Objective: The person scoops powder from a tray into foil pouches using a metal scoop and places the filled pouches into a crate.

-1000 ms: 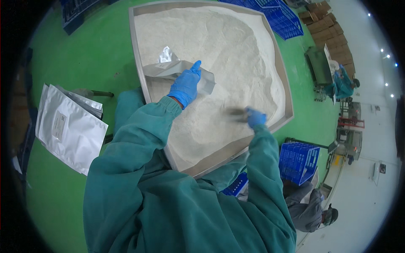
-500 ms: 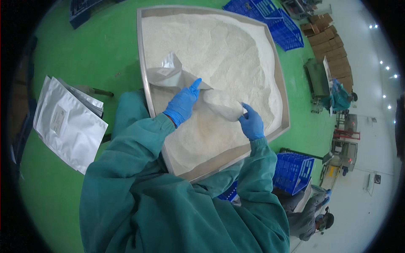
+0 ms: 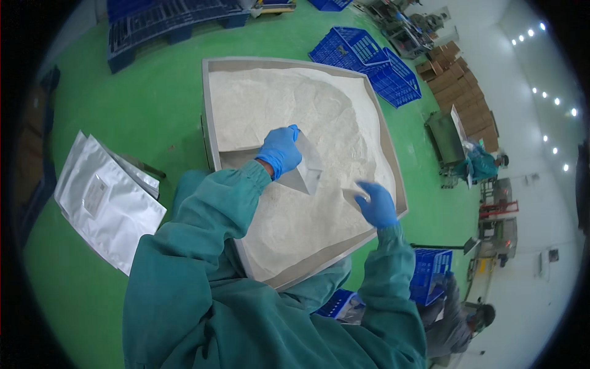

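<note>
My left hand, in a blue glove, grips an open silver pouch that lies tilted over pale powder in a large metal tray. My right hand, also gloved, is near the tray's right side, with its fingers curved round a scoop that is mostly hidden and slightly blurred. The scoop is apart from the pouch, just right of it. At the left, outside the tray, several flat silver pouches lie in a loose pile.
Blue crates stand beyond the tray, another at lower right. A blue pallet is at the back. One worker is by a metal cart near stacked cartons; another is at lower right.
The view has shifted, showing more floor behind the tray. Half a second ago the powder-filled scoop was beside the pouch; my right hand has moved rightward with it, and the pouch has turned.
</note>
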`<action>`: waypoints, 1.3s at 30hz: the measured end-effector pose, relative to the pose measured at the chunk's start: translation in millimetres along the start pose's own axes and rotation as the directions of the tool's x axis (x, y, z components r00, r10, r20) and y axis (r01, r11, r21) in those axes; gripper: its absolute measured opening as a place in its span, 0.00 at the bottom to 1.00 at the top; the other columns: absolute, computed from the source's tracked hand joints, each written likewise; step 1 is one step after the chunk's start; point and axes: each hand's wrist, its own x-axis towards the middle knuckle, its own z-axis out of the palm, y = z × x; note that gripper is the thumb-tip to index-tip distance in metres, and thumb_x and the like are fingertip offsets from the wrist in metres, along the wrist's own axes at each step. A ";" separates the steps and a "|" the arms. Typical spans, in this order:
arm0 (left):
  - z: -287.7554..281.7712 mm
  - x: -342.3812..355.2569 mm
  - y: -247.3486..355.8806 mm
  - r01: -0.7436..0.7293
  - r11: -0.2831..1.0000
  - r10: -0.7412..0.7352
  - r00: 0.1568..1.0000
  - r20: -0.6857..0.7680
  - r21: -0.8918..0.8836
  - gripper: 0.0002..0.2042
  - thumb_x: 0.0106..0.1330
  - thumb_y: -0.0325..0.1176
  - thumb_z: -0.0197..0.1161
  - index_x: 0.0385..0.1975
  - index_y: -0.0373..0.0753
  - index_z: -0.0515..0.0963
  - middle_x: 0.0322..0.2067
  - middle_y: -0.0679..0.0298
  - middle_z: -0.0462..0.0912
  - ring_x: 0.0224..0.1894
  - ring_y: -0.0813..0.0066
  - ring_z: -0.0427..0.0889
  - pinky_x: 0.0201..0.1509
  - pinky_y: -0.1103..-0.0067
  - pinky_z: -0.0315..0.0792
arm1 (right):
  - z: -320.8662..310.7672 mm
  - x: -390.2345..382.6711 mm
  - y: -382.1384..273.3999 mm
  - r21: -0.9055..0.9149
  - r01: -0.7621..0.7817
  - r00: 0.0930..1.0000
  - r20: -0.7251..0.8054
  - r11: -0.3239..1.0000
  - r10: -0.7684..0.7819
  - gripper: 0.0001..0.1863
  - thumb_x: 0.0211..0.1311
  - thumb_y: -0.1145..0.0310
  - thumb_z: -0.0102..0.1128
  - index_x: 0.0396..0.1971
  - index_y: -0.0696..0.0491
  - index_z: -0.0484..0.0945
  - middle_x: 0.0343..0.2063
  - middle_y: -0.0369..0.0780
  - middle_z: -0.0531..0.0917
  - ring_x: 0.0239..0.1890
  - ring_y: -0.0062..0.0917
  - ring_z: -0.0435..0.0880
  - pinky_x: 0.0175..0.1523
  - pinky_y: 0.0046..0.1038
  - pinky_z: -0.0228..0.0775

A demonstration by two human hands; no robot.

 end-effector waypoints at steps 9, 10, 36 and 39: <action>-75.6 -10.4 -7.9 -0.119 0.673 -0.022 0.983 -0.181 -0.730 0.15 0.48 0.19 0.53 0.37 0.31 0.78 0.35 0.58 0.82 0.39 0.70 0.80 0.44 0.78 0.73 | -49.3 121.8 -24.9 0.299 -0.127 0.958 0.284 0.946 0.039 0.13 0.46 0.62 0.56 0.15 0.56 0.82 0.15 0.41 0.81 0.21 0.29 0.80 0.33 0.31 0.72; -82.8 -21.7 6.4 -0.058 0.604 -0.105 0.983 -0.151 -0.795 0.16 0.48 0.17 0.52 0.38 0.31 0.78 0.36 0.60 0.82 0.39 0.73 0.80 0.44 0.80 0.72 | -63.7 110.5 -22.3 0.359 -0.164 0.963 0.260 0.919 0.070 0.13 0.46 0.62 0.57 0.15 0.56 0.82 0.14 0.41 0.80 0.20 0.29 0.79 0.31 0.31 0.71; 33.3 -230.4 325.8 -0.751 0.599 0.559 0.641 0.525 0.280 0.07 0.60 0.30 0.57 0.33 0.33 0.73 0.28 0.64 0.71 0.28 0.77 0.70 0.34 0.78 0.66 | -211.7 -344.2 41.4 0.437 -0.448 0.816 -0.156 0.780 0.556 0.13 0.52 0.63 0.59 0.16 0.57 0.79 0.13 0.37 0.77 0.17 0.19 0.73 0.23 0.24 0.64; 80.4 -213.4 376.4 -0.922 0.373 0.703 0.353 0.618 0.102 0.11 0.65 0.34 0.56 0.41 0.33 0.74 0.34 0.62 0.72 0.32 0.76 0.73 0.37 0.79 0.69 | -254.9 -424.6 49.1 0.402 -0.589 0.686 -0.209 0.700 0.697 0.12 0.53 0.65 0.59 0.16 0.57 0.79 0.14 0.36 0.77 0.17 0.18 0.73 0.22 0.23 0.64</action>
